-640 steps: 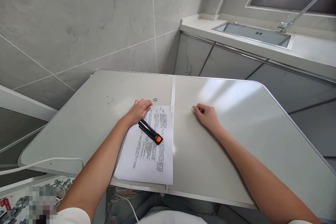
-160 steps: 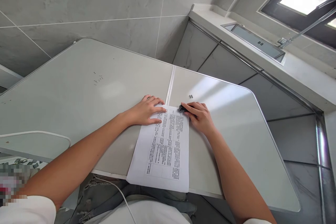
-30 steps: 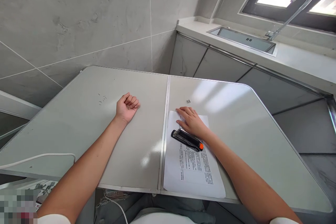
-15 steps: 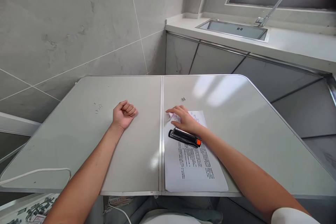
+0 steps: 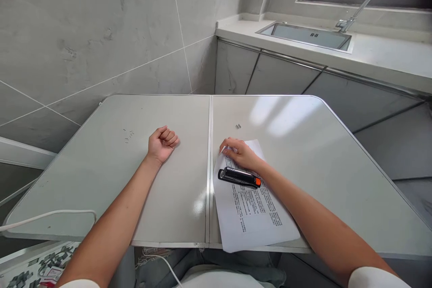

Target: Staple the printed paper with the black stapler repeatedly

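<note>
A printed sheet of paper lies on the right half of the grey folding table, its near edge hanging slightly over the table's front. A black stapler with an orange end rests across the sheet. My right hand sits on the sheet's far left corner, fingers curled and pinching the paper's edge, just beyond the stapler. My left hand rests palm up on the left half of the table, fingers loosely curled, holding nothing.
Loose staples lie beyond the paper, and more staples sit left of my left hand. A white cable crosses the table's near left corner. A counter with a sink and tap stands at the back right.
The paper has swung so its near end points further right and overhangs the front edge. My right hand's fingers have curled onto the far corner. My left hand has stayed put.
</note>
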The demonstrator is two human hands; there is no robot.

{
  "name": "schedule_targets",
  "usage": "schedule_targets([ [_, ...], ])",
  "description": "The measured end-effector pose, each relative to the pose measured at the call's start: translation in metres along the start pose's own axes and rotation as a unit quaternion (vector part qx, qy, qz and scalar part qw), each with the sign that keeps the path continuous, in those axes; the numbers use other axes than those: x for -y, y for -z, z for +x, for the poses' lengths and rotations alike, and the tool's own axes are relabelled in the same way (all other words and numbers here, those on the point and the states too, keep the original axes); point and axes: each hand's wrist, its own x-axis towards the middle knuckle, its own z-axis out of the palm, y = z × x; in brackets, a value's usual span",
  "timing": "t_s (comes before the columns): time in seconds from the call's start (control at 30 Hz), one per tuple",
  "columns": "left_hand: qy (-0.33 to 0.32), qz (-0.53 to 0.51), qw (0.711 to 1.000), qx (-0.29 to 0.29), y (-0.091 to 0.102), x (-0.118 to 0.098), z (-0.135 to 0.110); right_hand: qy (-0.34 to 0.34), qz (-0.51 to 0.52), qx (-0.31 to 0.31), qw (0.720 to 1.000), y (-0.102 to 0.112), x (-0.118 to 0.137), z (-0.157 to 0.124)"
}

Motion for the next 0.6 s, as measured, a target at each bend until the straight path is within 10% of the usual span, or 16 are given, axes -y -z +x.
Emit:
schedule_targets([
  [0.6, 0.0, -0.004, 1.0, 0.001, 0.0, 0.001, 0.002, -0.016, 0.081, 0.016, 0.996, -0.034, 0.006, 0.031],
])
